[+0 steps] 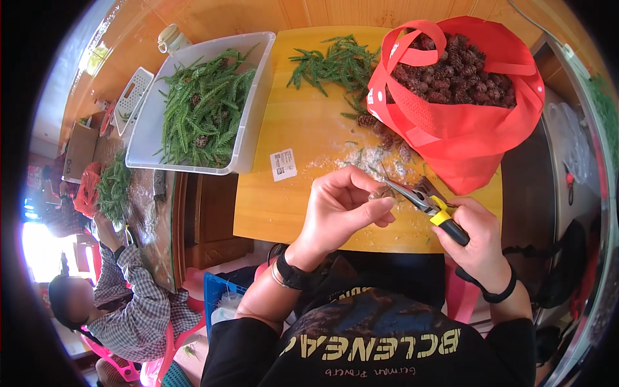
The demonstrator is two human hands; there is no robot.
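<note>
Both forearms come up from the bottom edge and meet over the near side of the yellow table [284, 129]. The left hand [338, 209] is raised with the wrist bent, fingers curled in tight, pinching a small cone [380, 192] between thumb and fingertips. The cone sits right at the tips of those fingers, mostly hidden, so only a bit of brown shows.

The right hand [477, 242] is lower and to the right, fist wrapped around the yellow-and-black handles of the pliers [419, 201]. The pliers point up and left, and their nose reaches the cone, touching or gripping it; can't really tell how far the tips are open.

Just behind the hands there's pale dust and scraps on the table, plus a few loose cones. A red bag [464, 135] full of cones stands at the right, green sprigs [335, 64] lie beside it, and a clear bin [248, 138] of more greenery is at the left. Another person [129, 303] in a checked shirt sits at the far left.
</note>
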